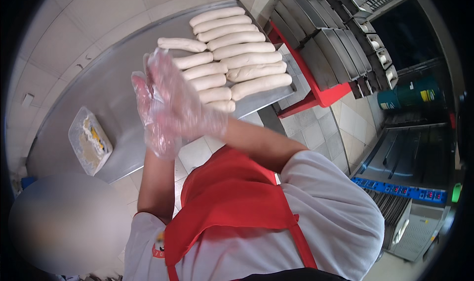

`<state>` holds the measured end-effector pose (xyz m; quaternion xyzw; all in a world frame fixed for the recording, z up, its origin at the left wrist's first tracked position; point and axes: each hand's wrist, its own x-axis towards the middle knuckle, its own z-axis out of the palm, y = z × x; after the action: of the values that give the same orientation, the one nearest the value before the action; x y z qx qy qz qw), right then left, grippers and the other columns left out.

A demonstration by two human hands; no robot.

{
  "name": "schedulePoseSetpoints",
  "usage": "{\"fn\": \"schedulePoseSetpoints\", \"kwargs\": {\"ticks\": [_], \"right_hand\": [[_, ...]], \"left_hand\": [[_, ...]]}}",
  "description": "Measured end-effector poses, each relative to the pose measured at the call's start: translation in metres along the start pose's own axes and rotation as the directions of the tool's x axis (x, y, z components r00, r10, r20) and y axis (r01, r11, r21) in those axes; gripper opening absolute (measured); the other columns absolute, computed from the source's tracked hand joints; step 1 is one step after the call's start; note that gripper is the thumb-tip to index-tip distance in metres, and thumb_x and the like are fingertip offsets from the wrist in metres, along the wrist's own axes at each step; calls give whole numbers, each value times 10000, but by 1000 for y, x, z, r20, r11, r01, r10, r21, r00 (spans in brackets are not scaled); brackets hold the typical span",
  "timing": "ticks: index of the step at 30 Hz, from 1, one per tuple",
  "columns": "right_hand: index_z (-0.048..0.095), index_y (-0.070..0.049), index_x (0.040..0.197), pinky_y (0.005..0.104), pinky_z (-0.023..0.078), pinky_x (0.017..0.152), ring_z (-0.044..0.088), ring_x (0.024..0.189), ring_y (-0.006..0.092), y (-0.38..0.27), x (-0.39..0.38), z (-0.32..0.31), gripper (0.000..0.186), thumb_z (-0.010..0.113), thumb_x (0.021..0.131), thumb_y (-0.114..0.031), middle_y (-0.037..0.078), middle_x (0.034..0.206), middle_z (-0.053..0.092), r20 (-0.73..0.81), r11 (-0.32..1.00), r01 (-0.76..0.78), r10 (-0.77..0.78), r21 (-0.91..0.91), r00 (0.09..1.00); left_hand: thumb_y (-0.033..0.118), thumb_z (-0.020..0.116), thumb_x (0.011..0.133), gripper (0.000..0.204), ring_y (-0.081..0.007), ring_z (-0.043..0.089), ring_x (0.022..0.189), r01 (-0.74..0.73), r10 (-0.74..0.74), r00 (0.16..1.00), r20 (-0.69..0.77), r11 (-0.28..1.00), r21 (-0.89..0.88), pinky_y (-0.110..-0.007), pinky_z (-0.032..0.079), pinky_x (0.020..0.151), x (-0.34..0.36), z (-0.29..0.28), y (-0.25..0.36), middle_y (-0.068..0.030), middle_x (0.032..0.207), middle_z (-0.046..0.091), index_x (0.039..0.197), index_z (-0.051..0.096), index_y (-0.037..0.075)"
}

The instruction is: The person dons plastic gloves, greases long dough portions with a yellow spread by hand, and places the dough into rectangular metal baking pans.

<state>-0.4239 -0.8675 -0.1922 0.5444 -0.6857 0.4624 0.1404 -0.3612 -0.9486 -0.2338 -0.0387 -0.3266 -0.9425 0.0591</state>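
Observation:
Both my hands wear loose clear plastic gloves and meet palm to palm above the near edge of a steel table. My left hand has its fingers stretched out. My right hand lies across it, fingers extended and smeared by motion. No object shows between the palms, though the space there is mostly hidden. Just beyond them, pale dough logs lie side by side in two columns. One dough log sits at the far end of the left column, and my right hand covers part of that column.
On the table's left stands a clear plastic tub holding white powder and something yellow. Metal loaf tins are stacked on a red stand at the right. Farther right are a blue-green drum and an oven with a blue control strip.

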Motion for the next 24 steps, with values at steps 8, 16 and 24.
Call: {"fn": "schedulePoseSetpoints", "kwargs": {"ticks": [8, 16, 24], "right_hand": [[135, 36, 1650, 455, 222, 1256, 262, 1545, 383, 141, -66, -122, 823, 508, 1074, -418, 271, 1664, 262, 60, 734, -311, 347, 604, 936], [339, -70, 1622, 496, 368, 1209, 457, 1464, 302, 242, -150, -265, 626, 553, 1079, -296, 151, 1642, 385, 247, 167, -636, 825, 753, 509], [390, -68, 1611, 475, 342, 1224, 404, 1499, 410, 376, -145, -329, 682, 570, 1061, -430, 238, 1697, 263, 182, 834, -469, 529, -291, 828]], "left_hand": [[559, 342, 1115, 760, -257, 169, 1601, 36, 19, 935, -354, 988, 150, -397, 162, 1293, 172, 95, -113, -107, 1747, 158, 1684, 163, 89], [670, 331, 1050, 922, -410, 101, 1606, 486, 421, 863, -278, -547, 681, -499, 85, 1295, 386, -100, -180, -197, 1742, 135, 1667, 147, 10], [639, 368, 1042, 921, -402, 99, 1612, -101, -206, 978, -15, -541, 835, -524, 40, 1306, 242, 44, -311, -268, 1719, 147, 1631, 219, -53]]}}
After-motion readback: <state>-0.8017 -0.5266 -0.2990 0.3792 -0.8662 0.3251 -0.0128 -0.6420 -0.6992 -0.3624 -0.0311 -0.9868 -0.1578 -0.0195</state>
